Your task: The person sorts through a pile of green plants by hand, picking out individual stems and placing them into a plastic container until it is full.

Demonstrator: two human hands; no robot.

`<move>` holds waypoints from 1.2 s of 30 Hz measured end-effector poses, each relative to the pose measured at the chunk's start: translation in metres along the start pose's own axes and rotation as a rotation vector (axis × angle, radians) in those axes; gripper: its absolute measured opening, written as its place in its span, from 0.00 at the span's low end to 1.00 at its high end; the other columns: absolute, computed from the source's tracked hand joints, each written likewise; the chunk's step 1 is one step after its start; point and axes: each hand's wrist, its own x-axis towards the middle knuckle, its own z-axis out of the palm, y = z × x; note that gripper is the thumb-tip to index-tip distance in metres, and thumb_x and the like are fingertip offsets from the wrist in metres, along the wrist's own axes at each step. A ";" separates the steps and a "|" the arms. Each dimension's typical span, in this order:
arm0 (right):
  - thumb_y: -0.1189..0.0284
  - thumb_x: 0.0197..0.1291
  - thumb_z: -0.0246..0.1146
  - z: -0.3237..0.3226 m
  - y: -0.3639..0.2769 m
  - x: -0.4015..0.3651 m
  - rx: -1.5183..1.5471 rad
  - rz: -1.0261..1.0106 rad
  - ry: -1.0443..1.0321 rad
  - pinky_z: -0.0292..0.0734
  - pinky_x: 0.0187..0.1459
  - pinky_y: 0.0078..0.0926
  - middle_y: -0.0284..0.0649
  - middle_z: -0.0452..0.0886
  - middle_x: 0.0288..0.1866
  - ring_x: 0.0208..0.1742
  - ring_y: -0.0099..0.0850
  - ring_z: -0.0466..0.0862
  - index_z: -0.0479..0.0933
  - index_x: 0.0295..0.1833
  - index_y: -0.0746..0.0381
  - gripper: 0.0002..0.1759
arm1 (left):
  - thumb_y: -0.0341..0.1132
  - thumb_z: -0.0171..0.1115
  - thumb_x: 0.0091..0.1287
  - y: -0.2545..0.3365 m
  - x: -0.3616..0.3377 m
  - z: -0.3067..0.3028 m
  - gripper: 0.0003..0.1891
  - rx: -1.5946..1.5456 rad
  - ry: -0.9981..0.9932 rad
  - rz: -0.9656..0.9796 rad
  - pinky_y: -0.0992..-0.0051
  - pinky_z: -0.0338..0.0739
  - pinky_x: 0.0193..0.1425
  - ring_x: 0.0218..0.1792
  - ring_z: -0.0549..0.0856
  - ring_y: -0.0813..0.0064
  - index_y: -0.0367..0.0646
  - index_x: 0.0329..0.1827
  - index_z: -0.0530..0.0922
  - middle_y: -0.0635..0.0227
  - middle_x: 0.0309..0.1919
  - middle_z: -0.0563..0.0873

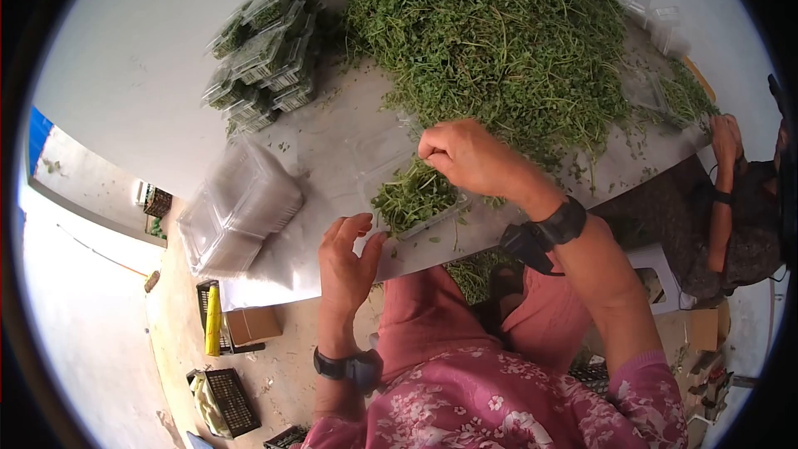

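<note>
A clear plastic clamshell box (432, 221) lies opened out on the table in front of me, its lid (378, 148) folded back. Leafy green sprigs (409, 204) fill its tray. My left hand (347, 259) is beside the box's near left corner, fingers curved and thumb apart, holding nothing. Over the far right side of the tray is my right hand (467, 154), its fingers pressed together. What they pinch, if anything, is hidden from view.
A large heap of greens (507, 41) covers the back of the table (332, 129). Filled boxes (270, 54) are stacked at the back left, nested clear boxes (237, 204) nearer. Another person's hand (726, 140) is at the right. Crates (229, 399) stand on the floor.
</note>
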 end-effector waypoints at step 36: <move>0.74 0.64 0.64 -0.005 0.016 -0.012 -0.262 -0.017 0.058 0.74 0.55 0.44 0.42 0.84 0.41 0.47 0.42 0.85 0.83 0.39 0.62 0.04 | 0.29 0.68 0.64 0.029 0.023 0.021 0.13 0.317 0.143 0.312 0.52 0.68 0.67 0.59 0.81 0.50 0.38 0.52 0.83 0.57 0.52 0.86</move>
